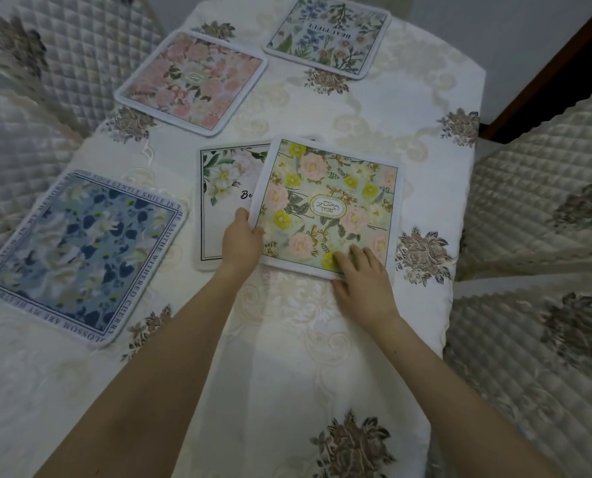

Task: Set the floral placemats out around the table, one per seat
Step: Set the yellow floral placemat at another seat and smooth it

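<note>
Garden mat overlaps white mat, centre table.

A cream tablecloth with embroidered brownish flower clusters and pale scrollwork covers the table. Quilted chair covers bearing the same flower motif flank the tablecloth: two at its left edge, two at its right edge. A dark wooden strip runs beyond the tablecloth's far right corner.
</note>
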Action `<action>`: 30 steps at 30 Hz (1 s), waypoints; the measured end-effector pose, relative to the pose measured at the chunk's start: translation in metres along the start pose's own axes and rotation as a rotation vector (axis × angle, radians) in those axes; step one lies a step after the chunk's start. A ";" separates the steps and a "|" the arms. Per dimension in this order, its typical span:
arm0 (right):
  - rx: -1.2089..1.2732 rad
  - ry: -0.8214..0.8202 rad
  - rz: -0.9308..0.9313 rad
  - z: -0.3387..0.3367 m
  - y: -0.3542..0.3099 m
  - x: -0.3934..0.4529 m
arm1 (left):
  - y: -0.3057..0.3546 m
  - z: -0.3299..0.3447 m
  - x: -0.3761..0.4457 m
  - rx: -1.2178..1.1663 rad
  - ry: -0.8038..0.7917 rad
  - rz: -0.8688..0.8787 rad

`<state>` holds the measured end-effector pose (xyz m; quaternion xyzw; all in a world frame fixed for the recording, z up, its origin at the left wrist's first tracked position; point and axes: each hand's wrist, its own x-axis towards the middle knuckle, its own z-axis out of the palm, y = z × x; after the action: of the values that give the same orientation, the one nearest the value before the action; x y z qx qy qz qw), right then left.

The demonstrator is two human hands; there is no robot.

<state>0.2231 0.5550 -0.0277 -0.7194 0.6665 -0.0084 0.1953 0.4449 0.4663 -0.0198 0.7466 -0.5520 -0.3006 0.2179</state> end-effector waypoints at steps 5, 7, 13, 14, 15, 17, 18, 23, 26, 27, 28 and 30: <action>-0.003 -0.008 -0.012 -0.006 -0.005 -0.011 | -0.005 0.006 -0.047 -0.142 0.051 -0.031; -0.021 -0.016 -0.042 -0.007 -0.011 -0.020 | -0.004 0.012 -0.073 -0.213 0.049 -0.086; -0.070 -0.077 -0.112 0.001 -0.024 -0.048 | -0.004 0.038 -0.150 -0.461 0.005 -0.326; -0.063 -0.069 -0.114 0.001 -0.023 -0.054 | -0.004 0.042 -0.161 -0.472 -0.018 -0.356; -0.061 -0.062 -0.116 0.001 -0.021 -0.058 | -0.005 0.047 -0.170 -0.486 -0.047 -0.386; -0.055 -0.059 -0.110 0.001 -0.017 -0.066 | -0.007 0.051 -0.184 -0.539 -0.157 -0.464; -0.044 -0.061 -0.101 0.000 -0.014 -0.069 | -0.008 0.050 -0.188 -0.542 -0.240 -0.499; -0.041 -0.061 -0.043 -0.003 -0.008 -0.077 | -0.008 0.021 -0.165 0.206 -0.259 -0.177; -0.038 -0.023 -0.016 -0.003 -0.009 -0.078 | 0.004 0.003 -0.128 0.390 -0.085 0.104; -0.035 -0.008 -0.002 -0.003 -0.010 -0.077 | 0.008 -0.001 -0.115 0.418 -0.060 0.185; -0.033 0.006 0.016 -0.003 -0.011 -0.077 | 0.012 -0.004 -0.101 0.456 -0.051 0.260; -0.036 0.028 0.052 -0.002 -0.011 -0.074 | 0.016 -0.008 -0.076 0.538 -0.065 0.364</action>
<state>0.2253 0.6260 -0.0039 -0.7050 0.6878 -0.0014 0.1729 0.4231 0.5338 0.0126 0.6565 -0.7427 -0.1238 0.0450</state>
